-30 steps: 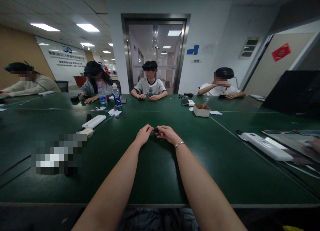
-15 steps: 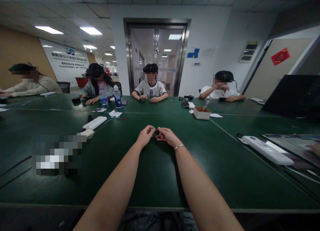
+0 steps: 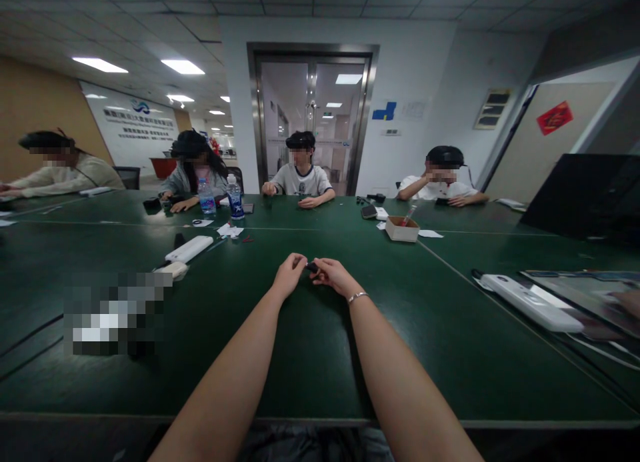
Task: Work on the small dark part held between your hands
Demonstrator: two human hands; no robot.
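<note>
Both my hands meet above the middle of the green table (image 3: 310, 355). A small dark object (image 3: 312, 267) sits between them, too small for me to tell its kind. My right hand (image 3: 334, 277), with a silver bracelet (image 3: 357, 296) at the wrist, pinches this object between thumb and fingers. My left hand (image 3: 291, 275) is closed in a pinch at the object's left end. Whether the left fingertips hold a separate small part cannot be made out.
On the left lie a white power strip (image 3: 189, 249) and a blurred-out item. Two bottles (image 3: 235, 197) and paper scraps (image 3: 230, 231) stand beyond. Right of centre is a small box (image 3: 402, 229); a white device (image 3: 531, 302) with cables lies farther right. Several people sit across the table.
My hands stay together around the small dark object, with slight finger shifts. The person opposite has raised one hand from the table. The view has tilted slightly.
</note>
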